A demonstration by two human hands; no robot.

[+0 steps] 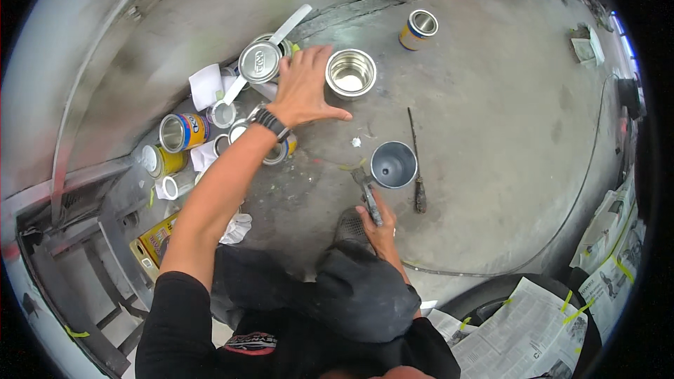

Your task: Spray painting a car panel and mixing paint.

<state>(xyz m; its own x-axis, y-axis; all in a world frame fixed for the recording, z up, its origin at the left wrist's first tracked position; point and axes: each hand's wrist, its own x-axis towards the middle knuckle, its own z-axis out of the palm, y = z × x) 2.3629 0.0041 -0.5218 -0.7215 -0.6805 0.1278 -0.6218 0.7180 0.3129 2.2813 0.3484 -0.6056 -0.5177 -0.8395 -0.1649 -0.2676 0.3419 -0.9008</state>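
Your left arm reaches forward, left hand spread wide, thumb splayed, just beside the open metal can; contact unclear. Your right hand, low, fingers closed round a grey tool, left of the grey cup.

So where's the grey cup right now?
Head view, just right of centre: the grey cup sits between the tool in the right hand and the thin, dark-handled implement.
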